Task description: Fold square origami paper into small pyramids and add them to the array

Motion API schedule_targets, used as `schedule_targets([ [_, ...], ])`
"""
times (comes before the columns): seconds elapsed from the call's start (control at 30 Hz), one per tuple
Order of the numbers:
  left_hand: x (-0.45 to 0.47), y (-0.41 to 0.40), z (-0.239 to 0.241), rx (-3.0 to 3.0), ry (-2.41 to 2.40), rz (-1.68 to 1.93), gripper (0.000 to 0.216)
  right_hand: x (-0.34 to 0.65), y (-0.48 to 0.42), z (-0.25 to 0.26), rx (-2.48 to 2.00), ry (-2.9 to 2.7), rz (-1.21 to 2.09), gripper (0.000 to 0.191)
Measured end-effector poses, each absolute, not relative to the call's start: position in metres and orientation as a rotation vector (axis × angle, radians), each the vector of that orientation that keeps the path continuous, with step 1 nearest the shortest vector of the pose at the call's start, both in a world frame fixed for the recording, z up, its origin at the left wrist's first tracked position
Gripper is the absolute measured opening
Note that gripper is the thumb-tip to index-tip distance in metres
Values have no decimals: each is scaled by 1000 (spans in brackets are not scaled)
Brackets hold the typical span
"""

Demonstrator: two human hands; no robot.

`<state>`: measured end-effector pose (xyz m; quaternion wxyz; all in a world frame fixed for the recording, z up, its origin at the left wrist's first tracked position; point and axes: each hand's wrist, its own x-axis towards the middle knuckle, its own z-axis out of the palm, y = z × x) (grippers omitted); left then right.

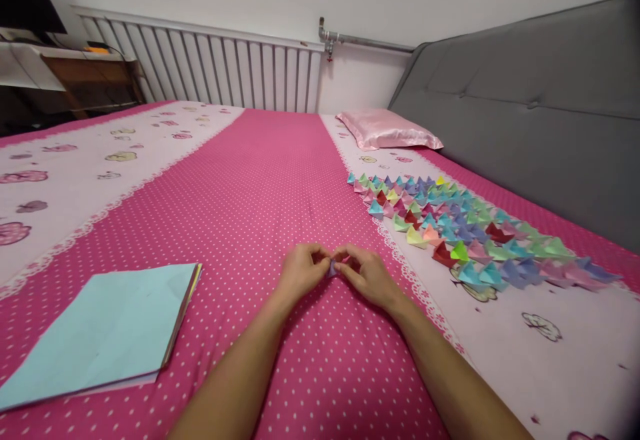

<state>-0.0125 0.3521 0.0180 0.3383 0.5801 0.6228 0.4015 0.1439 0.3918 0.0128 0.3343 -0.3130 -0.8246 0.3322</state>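
Note:
Between my fingertips is a small piece of folded purple paper (332, 269), mostly hidden by the fingers. My left hand (304, 268) pinches its left side with thumb and forefinger. From the other side, my right hand (366, 272) grips it the same way, so the two hands nearly meet just above the pink dotted bedspread (280, 187). Off to the right stand rows of small folded paper boats (450, 217) in blue, green, pink, red, yellow and purple. At the lower left lies a stack of coloured paper (115, 327) with a light blue sheet on top.
A shiny pink pillow (387, 128) rests near the grey padded headboard (530, 93). Behind the bed, a white radiator (210, 60) runs along the wall, joined to a pipe (370, 41). A desk (90, 77) with a dark screen (30, 0) stands at the far left.

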Motion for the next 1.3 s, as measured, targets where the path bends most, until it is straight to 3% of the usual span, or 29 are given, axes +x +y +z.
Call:
schedule_targets([
  [0.33, -11, 351, 23, 1520, 1687, 1021, 15, 151, 392, 21, -817, -2302, 691, 14],
  [0.97, -20, 353, 25, 1500, 1791, 928, 17, 152, 392, 17, -743, -2286, 900, 11],
  [1.3, -27, 348, 31, 1790, 1824, 719, 25, 155, 394, 19, -571, -2304, 927, 14],
])
